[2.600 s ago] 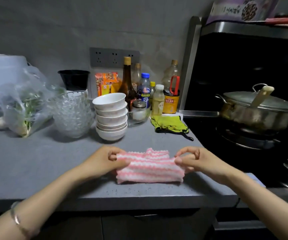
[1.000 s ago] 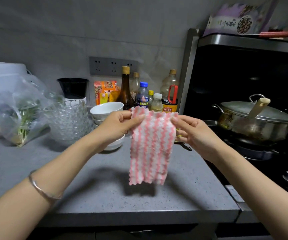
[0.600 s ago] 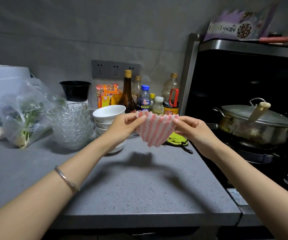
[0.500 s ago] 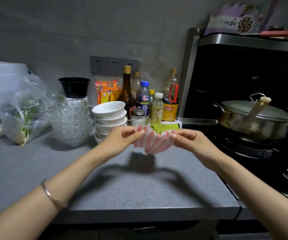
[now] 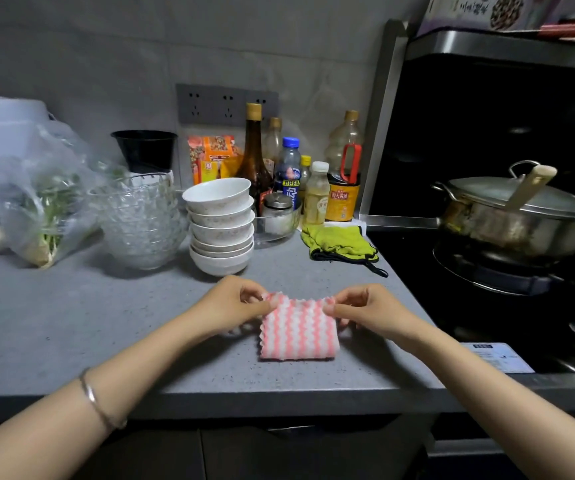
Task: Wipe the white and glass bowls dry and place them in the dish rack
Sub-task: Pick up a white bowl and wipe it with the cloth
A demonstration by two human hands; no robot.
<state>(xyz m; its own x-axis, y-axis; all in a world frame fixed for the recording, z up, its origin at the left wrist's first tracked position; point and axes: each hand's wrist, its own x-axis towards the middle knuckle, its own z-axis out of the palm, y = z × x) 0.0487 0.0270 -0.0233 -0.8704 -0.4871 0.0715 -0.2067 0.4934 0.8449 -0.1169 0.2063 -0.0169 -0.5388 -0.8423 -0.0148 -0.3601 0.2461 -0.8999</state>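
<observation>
Head view: cloth being readied, no bowl wiped yet.
Left hand (image 5: pixel 234 304) and right hand (image 5: pixel 371 310) pinch the folded pink-and-white striped cloth (image 5: pixel 298 330) at lower centre; stacked white ceramic bowls (image 5: pixel 219 225) and clear glass bowls (image 5: pixel 140 221) wait mid-left; next, probably lifting the top bowl; no dish rack visible.

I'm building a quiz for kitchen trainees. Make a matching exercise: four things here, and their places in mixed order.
Things: 1 pink striped cloth; 2 white bowls; 3 glass bowls; 4 green cloth.
Places: A stacked left of the white bowls; B pinched by left hand and right hand; C beside the stove; D stacked before the bottles.
Pairs: 1-B; 2-D; 3-A; 4-C.
</observation>
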